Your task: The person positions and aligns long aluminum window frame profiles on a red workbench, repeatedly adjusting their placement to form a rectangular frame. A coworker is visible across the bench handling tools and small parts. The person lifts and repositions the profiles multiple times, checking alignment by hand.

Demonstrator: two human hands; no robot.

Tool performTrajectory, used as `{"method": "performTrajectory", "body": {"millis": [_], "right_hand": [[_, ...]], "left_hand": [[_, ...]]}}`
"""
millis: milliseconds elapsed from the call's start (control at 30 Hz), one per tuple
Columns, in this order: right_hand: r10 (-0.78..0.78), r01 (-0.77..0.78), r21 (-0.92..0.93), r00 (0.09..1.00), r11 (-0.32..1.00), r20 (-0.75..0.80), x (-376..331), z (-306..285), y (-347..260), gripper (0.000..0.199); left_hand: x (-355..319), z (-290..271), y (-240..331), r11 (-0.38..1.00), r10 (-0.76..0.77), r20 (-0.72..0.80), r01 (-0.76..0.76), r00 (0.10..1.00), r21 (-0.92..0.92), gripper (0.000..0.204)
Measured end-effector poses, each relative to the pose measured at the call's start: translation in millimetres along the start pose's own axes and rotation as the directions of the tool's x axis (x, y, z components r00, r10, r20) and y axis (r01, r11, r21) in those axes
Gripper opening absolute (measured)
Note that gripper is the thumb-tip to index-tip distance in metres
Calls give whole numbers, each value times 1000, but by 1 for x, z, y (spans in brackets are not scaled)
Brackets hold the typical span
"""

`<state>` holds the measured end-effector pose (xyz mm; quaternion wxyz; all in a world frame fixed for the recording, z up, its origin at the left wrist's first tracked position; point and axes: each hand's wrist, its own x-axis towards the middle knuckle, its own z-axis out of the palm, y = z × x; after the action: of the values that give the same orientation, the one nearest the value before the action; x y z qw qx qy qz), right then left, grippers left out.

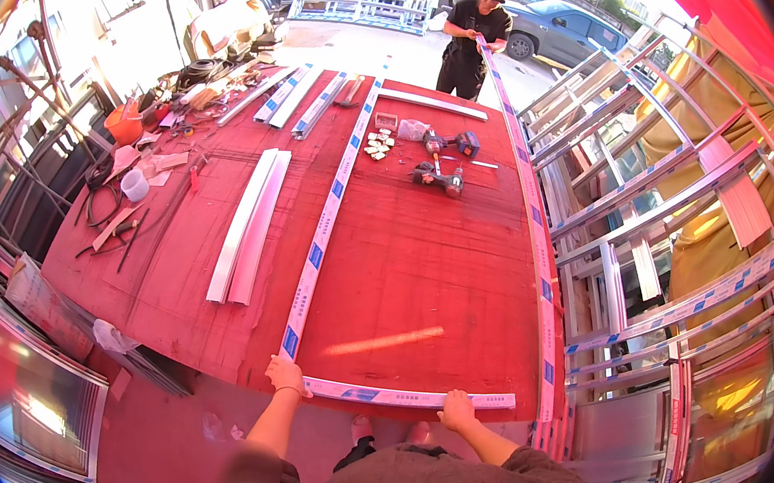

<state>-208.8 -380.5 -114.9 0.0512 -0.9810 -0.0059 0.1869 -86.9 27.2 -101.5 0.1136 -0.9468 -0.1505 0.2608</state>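
Observation:
A short film-wrapped aluminium profile (381, 396) lies along the near edge of the red table. Its left end meets a long film-wrapped profile (320, 240) that runs away across the table, forming a corner. My left hand (285, 375) is closed around this corner. Toward the other end of the short profile, my right hand (457, 412) grips it with the fingers over its top. Another long profile (539, 253) stretches along the table's right side, apart from the short one's right end. A co-worker (475, 31) at the far end holds that profile's far end.
Two cordless drills (437, 178), small pale fittings (379, 144) and a far cross profile (433, 104) lie on the red table (427, 256). White profiles (249, 229) rest at left, near a white cup (134, 184) and loose tools. Metal frames (651, 211) stand along the right.

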Motion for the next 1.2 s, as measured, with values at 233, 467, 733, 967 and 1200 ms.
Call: {"method": "performTrajectory", "body": {"millis": [233,467,733,967,1200], "right_hand": [[46,-46,-1,997,999,55,-1,-1,-6,70],[116,-117,1,983,993,140,1,0,-10,82],[134,-134,-7,986,991,102,-1,7,-12,86],[143,-121,-119,971,985,191,0,3,-18,92],[107,-73,-173,975,982,197,-5,-2,-21,94]], "left_hand": [[-2,-1,1,1000,13,-11,-13,1000,21,149],[-1,-2,-2,999,33,-1,-33,999,-9,150],[-3,-4,-2,999,47,-18,-47,999,-4,151],[-2,0,-3,999,53,-41,-53,998,3,151],[-2,-1,-4,998,60,-39,-60,997,3,150]]}}
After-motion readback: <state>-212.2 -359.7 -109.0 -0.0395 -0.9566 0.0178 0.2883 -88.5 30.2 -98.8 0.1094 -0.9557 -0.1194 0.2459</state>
